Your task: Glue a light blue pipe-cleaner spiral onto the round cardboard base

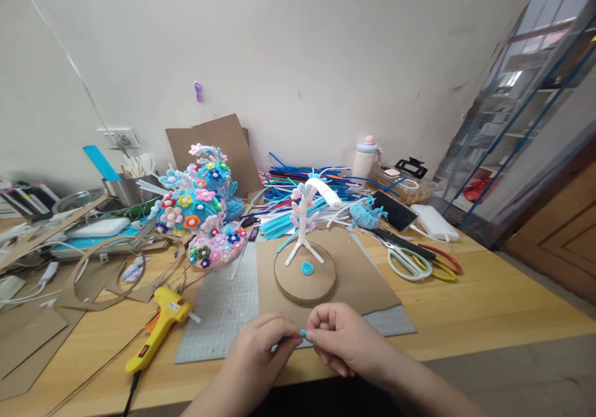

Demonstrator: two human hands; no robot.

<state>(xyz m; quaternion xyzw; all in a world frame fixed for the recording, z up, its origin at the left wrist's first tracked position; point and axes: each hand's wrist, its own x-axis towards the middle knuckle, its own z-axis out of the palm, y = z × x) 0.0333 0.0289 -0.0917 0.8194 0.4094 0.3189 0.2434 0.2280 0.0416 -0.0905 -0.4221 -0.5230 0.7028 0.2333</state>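
Observation:
My left hand [263, 347] and my right hand [342, 337] meet at the table's front edge, each pinching a small blue pipe cleaner [303, 334]. Most of the piece is hidden by my fingers. Just beyond lies a round cardboard disc [293, 286] with a flat blue coil [307, 269] on it. A white tree-like stand [303, 218] rises from the disc on splayed legs, with pale flowers on its stem and a bent top. Under the disc is a cardboard sheet [367, 280].
A yellow glue gun [161, 330] lies left on the wooden table, beside the grey cutting mat [218, 318]. Scissors [410, 263] and pliers [442, 267] lie right. Behind are flower-covered pieces [190, 209], pipe cleaners [279, 221], a phone [395, 211] and a bottle [365, 159].

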